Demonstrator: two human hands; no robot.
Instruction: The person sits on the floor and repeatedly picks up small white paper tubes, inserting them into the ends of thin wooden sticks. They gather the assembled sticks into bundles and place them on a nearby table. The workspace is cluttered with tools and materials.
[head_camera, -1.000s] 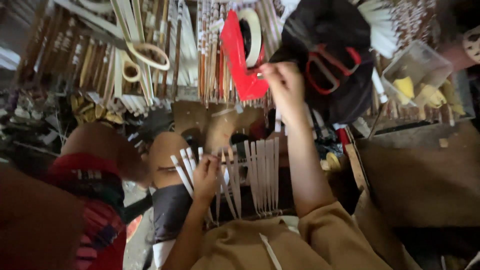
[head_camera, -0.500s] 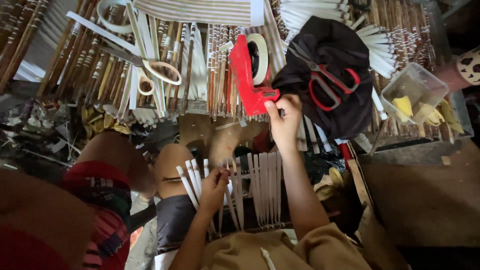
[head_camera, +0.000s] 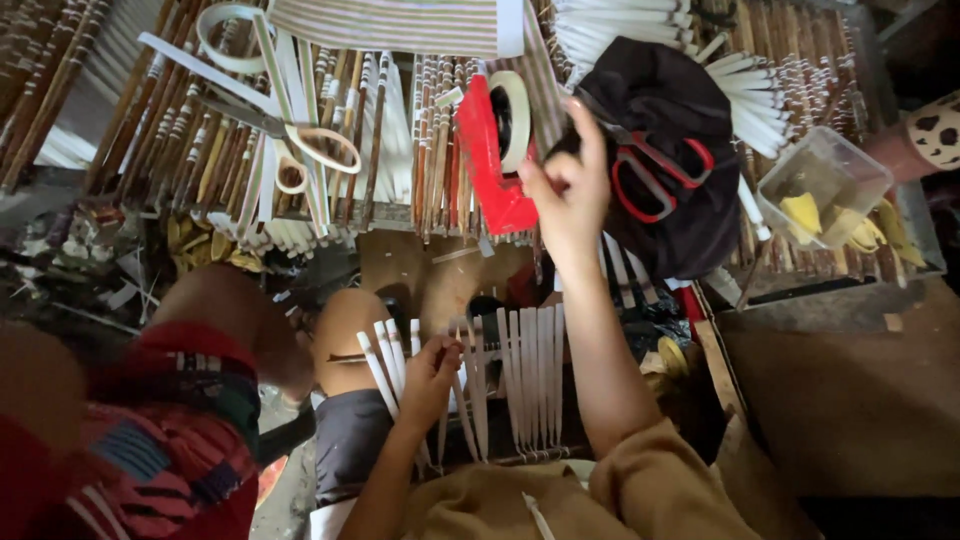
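while the right hand (head_camera: 566, 195) reaches up to the red tape dispenser (head_camera: 490, 150), its fingers are curled and pinching at the dispenser's lower edge, just beside the roll of pale tape (head_camera: 517, 120) mounted on it. the dispenser rests on a bed of bamboo sticks (head_camera: 390, 140), near the middle of it. lower down, the left hand (head_camera: 432, 378) is closed around a fan of white paper strips (head_camera: 500, 385) over the lap. red-handled scissors (head_camera: 655, 175) lie on a black cloth (head_camera: 680, 150) just to the right of the reaching hand.
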